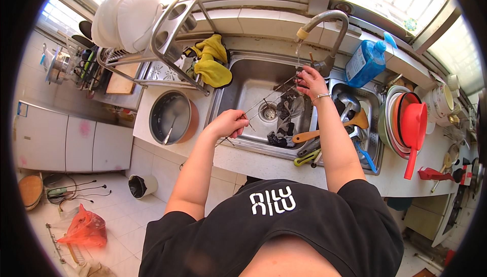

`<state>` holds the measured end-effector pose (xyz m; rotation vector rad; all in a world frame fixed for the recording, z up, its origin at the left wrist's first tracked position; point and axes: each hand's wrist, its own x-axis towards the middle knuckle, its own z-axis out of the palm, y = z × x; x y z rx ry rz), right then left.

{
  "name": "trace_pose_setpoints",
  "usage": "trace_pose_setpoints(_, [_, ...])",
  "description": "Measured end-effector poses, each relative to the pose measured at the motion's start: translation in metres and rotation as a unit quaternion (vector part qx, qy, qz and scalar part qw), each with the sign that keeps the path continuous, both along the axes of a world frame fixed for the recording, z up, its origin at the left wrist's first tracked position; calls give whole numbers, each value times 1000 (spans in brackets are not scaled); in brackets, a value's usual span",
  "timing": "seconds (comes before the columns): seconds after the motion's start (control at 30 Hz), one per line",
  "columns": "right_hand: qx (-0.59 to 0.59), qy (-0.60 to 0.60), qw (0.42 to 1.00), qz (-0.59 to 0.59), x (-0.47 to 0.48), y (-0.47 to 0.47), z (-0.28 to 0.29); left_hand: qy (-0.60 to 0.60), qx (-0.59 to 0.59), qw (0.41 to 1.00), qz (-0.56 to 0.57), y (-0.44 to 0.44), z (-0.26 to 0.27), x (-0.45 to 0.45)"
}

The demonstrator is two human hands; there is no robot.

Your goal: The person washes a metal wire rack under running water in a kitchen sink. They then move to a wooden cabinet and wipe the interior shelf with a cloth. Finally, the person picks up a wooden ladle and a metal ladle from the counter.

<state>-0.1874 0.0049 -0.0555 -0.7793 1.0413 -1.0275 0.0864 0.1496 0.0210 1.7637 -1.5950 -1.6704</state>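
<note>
A thin wire frame (268, 95) stretches slantwise over the stainless steel sink basin (247, 87). Its lower left end is in the grip of my left hand (228, 123), at the basin's front left edge. My right hand (311, 84) pinches the upper right end just below the faucet (339, 26). Running water (298, 51) falls onto that end and the fingers. Dark patterned wet cloth (287, 119) lies on the basin floor, right of the drain (268, 112).
Utensils, including a wooden spatula (355, 122), crowd the small right basin. Behind it stands a blue detergent bottle (365, 64). Stacked basins with a red ladle (412, 125) are farther right. On the left are a pot (190, 119), yellow gloves (213, 71) and a dish rack (159, 51).
</note>
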Motion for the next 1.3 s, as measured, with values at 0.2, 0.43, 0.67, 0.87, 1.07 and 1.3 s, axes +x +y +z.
trace_pose_setpoints(0.2, [-28,67,994,76,-4,-3,21,-2,-5,1000,13,6,8,2])
trace_pose_setpoints(0.43, [13,-7,992,129,-11,1,25,-52,-51,997,-3,12,20,21])
trace_pose_setpoints(0.67, [14,-53,998,-15,-30,9,11,-305,-209,927,-66,11,46,41])
trace_pose_setpoints(0.87, [23,-90,988,-120,-79,32,1,-355,-326,872,-81,-7,56,84])
trace_pose_setpoints(1.07, [-4,-75,976,-206,-95,67,24,-211,-315,925,20,-32,43,133])
trace_pose_setpoints(1.3, [-36,-31,951,-305,-113,99,53,407,-82,880,229,-68,-19,138])
